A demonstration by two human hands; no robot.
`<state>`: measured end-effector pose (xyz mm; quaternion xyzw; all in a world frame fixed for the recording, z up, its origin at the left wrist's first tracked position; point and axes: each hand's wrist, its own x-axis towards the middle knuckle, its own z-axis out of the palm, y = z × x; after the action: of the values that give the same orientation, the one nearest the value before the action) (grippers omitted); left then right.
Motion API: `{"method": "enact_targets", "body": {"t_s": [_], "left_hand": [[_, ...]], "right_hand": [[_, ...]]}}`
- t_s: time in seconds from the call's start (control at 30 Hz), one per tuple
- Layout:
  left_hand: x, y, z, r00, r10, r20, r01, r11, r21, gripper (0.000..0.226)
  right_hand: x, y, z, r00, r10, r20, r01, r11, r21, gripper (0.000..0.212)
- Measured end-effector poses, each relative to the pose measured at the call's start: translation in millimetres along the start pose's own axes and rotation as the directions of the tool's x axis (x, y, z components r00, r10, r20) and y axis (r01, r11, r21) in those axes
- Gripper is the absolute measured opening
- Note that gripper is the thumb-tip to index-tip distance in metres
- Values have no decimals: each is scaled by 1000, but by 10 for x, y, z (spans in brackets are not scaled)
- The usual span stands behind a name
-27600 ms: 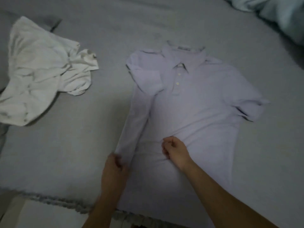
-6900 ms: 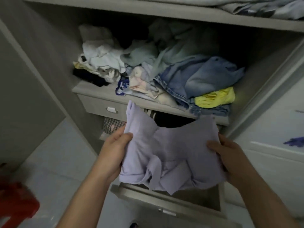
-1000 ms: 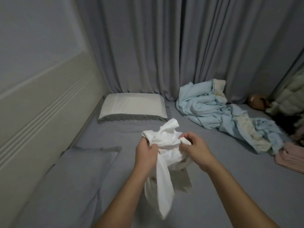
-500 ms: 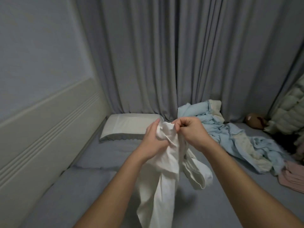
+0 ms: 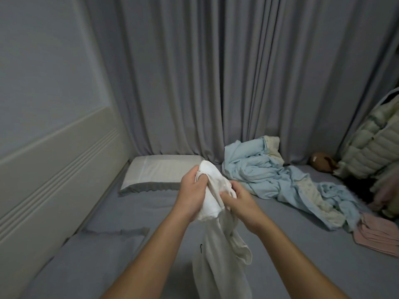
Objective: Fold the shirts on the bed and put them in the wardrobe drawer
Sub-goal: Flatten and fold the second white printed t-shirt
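- Left hand (image 5: 192, 192): fingers curled round the bunched upper part of the white shirt (image 5: 218, 251).
- Right hand (image 5: 238, 201): pinches the shirt's edge, just right of the left.
- Shirt body hangs below both hands, above the near bed (image 5: 302, 244).

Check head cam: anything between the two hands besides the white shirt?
No. Only the white shirt sits between the left hand and right hand; both grip its bunched top and the rest hangs over the grey bed.

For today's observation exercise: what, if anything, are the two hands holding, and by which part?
Both hands grip the white shirt. The left hand bunches its upper end; the right hand pinches an edge beside it. The rest hangs down.
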<state>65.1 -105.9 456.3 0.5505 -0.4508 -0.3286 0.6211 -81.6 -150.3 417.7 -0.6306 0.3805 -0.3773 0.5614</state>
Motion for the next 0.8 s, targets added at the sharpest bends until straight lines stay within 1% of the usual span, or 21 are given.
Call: {"method": "enact_targets", "body": {"t_s": [0.03,0.1,0.13,0.17,0.23,0.27,0.3,0.33,0.4,0.43,0.47,0.5,0.57,0.6,0.67,0.7,0.73,0.77,0.8], "left_hand": [[19,5,-14,1000,-2,-27,2,1000,-16,22],[82,14,-70,997,-9,-80,5,999,-45,28],[118,24,-97,995,-12,-100,7,998,-57,31],[153,32,-120,993,-13,-115,5,997,-74,34],[214,37,-171,992,-7,-124,-5,995,-98,38],[241,35,-209,991,-3,-137,-11,995,-98,39],[276,29,-261,986,3,-167,-18,996,-87,39],[316,26,-322,976,12,-218,-23,999,-47,37],[377,-15,-456,940,47,-339,-8,993,117,30],[367,-45,-501,924,54,-378,28,978,206,29],[315,-84,-512,922,60,-383,51,961,273,37],[225,-140,-487,933,89,-348,27,949,315,46],[-36,-255,-352,973,157,-171,-92,936,339,51],[-177,-305,-268,986,151,-73,-119,937,330,51],[-391,-412,-147,994,62,84,-82,962,259,59],[-466,-468,-105,992,6,128,-33,977,210,62],[-521,-535,-71,990,-32,140,5,982,190,60],[-555,-597,-52,991,-57,121,30,976,214,55],[-567,-652,-54,993,-74,93,45,957,287,47]], "right_hand": [[1,16,-35,998,38,43,-37,999,-24,22],[2,36,-118,987,87,135,-69,989,-132,21],[2,31,-145,982,103,158,-69,976,-207,19],[8,13,-158,982,110,152,-63,956,-288,16],[52,-41,-160,995,79,61,-46,905,-422,11],[82,-74,-150,999,52,-2,-47,891,-451,13],[104,-118,-134,998,26,-58,-49,900,-433,15],[123,-175,-112,995,21,-96,-54,932,-358,16],[169,-310,-58,991,76,-109,-87,991,-106,18],[209,-384,-32,988,114,-102,-112,993,18,18],[252,-457,2,984,148,-99,-136,983,121,17],[299,-534,36,978,182,-105,-158,967,200,18],[395,-677,116,962,251,-109,-202,920,337,18],[434,-740,165,956,277,-97,-218,892,396,18],[494,-836,253,952,294,-79,-226,856,464,17],[512,-882,290,954,289,-77,-218,847,485,16],[522,-925,323,958,275,-75,-201,838,508,16],[528,-961,342,963,259,-76,-182,830,527,17],[530,-988,353,967,244,-80,-163,824,543,18]]}}
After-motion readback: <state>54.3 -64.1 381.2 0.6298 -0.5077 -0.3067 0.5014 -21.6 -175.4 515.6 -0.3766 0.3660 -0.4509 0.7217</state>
